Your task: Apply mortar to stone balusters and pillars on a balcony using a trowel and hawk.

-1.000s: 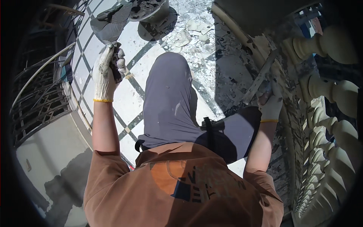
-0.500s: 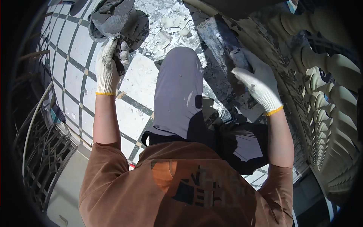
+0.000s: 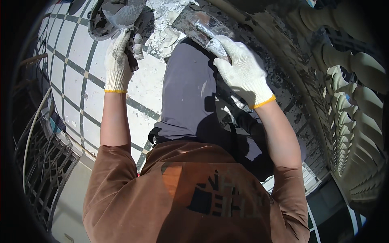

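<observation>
My left hand (image 3: pixel 117 62), in a white knit glove with a yellow cuff, is closed round the handle of a trowel. The trowel's grey, mortar-smeared blade (image 3: pixel 125 15) lies over the round dark bucket (image 3: pixel 94 29) at the upper left. Its grip is mostly hidden by the glove. My right hand (image 3: pixel 242 67), gloved likewise, is wrapped round the handle of a plastering trowel (image 3: pixel 196 25). That tool's long rectangular blade is stained with grey and brown residue and hangs just beyond my knee.
Pale broken flakes (image 3: pixel 162 34) cover the ground between bucket and blade. White floor tiles (image 3: pixel 95 99) with dark strips spread to the left. A low, flaking ledge (image 3: pixel 279 77) and a row of cream balusters (image 3: pixel 364 73) run along the right. Metal latticework (image 3: pixel 48 170) stands at the lower left.
My right hand has brought the plastering trowel leftward and away from the ledge, its blade now beyond my knee. My left hand has shifted slightly, and the trowel over the bucket has moved a little forward.
</observation>
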A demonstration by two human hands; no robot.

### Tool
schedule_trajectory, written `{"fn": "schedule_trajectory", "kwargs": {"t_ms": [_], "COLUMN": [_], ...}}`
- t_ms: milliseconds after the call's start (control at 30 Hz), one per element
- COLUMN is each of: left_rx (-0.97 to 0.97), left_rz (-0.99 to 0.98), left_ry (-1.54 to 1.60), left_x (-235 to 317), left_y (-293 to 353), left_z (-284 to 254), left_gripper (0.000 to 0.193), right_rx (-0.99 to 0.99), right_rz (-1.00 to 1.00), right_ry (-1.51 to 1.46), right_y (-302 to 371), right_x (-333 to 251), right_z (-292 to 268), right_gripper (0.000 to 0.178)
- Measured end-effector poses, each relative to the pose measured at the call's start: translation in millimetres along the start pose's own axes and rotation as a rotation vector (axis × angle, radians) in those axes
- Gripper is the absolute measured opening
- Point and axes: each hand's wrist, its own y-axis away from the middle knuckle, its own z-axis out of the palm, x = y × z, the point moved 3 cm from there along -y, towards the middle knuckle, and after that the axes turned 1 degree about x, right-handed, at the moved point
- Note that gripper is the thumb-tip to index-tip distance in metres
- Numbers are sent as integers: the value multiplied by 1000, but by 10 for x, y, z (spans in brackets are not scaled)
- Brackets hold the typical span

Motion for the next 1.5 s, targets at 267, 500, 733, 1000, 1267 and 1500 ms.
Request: {"fn": "schedule_trajectory", "kwargs": {"t_ms": [267,500,733,1000,1267,1500], "left_rx": [45,62,104,68,165,249], "left_rz": [-14,8,-9,-12,-98,-124], "left_ry": [4,14,13,15,-7,36], "left_x": [-5,-105,-133,-136,-112,-215], "left_y": [161,145,108,29,-72,-181], "left_z": [-118,-315,-386,-440,-866,-914], "left_gripper": [23,25,26,25,20,18], "right_rx": [34,18,-21,-129,199,322], "right_rz": [-163,-194,-173,70,413,465], "right_ry": [106,158,312,-200,-607,-674], "right_y": [-88,-226,-314,-82,178,339], "right_x": [47,-39,-82,-2,713,1146], "right_z": [240,300,319,148,-675,-327], "right_gripper": [50,48,49,47,40,44]}}
